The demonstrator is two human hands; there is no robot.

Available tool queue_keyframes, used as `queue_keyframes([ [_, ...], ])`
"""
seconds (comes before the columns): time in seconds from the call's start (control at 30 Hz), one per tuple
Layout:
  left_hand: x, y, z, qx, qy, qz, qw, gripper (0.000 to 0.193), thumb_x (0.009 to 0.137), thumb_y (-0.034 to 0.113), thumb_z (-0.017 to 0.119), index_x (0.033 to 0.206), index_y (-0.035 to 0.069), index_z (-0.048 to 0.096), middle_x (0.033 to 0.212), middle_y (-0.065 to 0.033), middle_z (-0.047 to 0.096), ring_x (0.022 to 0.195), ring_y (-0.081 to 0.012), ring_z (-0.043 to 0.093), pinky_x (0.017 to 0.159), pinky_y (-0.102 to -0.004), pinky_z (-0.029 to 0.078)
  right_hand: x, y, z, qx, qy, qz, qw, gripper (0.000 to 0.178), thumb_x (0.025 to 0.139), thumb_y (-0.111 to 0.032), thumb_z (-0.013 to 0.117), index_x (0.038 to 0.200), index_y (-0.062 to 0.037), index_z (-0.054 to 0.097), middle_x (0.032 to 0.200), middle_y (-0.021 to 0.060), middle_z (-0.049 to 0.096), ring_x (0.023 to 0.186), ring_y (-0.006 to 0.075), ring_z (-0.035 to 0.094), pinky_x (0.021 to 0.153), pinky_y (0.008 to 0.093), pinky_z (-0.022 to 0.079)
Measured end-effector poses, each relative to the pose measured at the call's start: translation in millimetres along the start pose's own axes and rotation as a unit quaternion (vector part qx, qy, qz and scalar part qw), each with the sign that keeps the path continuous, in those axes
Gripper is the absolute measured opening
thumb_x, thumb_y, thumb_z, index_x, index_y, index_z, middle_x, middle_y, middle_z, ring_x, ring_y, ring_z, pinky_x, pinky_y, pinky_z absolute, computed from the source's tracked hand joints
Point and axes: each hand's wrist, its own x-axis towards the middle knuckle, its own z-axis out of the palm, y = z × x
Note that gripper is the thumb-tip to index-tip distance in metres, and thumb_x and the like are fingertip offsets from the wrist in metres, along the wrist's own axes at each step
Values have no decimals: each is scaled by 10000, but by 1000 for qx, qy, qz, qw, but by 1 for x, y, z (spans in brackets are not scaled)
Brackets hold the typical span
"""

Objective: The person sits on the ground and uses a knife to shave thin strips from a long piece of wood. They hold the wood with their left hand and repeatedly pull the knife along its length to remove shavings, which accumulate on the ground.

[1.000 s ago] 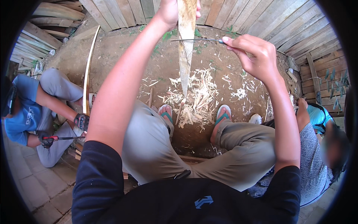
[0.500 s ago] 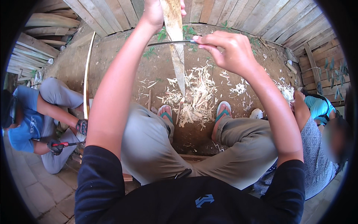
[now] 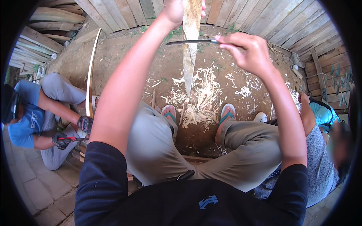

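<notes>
A long wooden piece point(image 3: 190, 52), pale and tapering to a point at its lower end, stands in front of me. My left hand point(image 3: 174, 12) is closed around its upper part, with fingertips showing on the far right side; its top leaves the picture. My right hand point(image 3: 247, 48) grips the short handle of a knife point(image 3: 192, 41), whose dark narrow blade points left and lies across the wood below my left hand. The pointed end hangs over a heap of pale wood shavings point(image 3: 205, 92) on the ground between my feet.
At the left, a gloved person point(image 3: 28, 120) holds a red-handled tool beside a long thin strip point(image 3: 89, 71). Another person point(image 3: 316, 154) sits close on my right. A plank wall point(image 3: 260, 19) bounds the far side, and stacked planks point(image 3: 41, 39) lie far left.
The wood and both hands appear farther right in the picture. The knife still crosses the wood, with its blade now more plainly seen. The person at left has shifted the tool slightly.
</notes>
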Motion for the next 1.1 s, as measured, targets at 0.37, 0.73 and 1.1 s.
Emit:
queue_keyframes([
  [0.37,-1,26,34,-8,35,-60,998,652,1092,592,276,1300,48,569,974,-72,685,814,-165,674,683,-312,577,-3,-19,-20,-40,-68,-17,997,181,851,-170,786,1012,-246,819,803,0,750,676,219,699,585,350,549],
  [0.73,-4,38,33,-37,45,-110,992,667,1092,592,276,1307,34,571,989,-85,691,834,-164,681,703,-310,582,-5,-17,-45,-9,-53,28,998,164,858,-93,781,1010,-144,818,871,61,767,751,258,731,662,337,574],
  [1.1,-1,10,26,44,32,-47,997,678,1081,609,289,1289,32,580,972,-86,691,820,-165,681,694,-311,580,-5,-18,2,-82,-182,-44,979,124,869,-183,766,972,-227,817,859,-17,773,722,198,730,632,338,578],
])
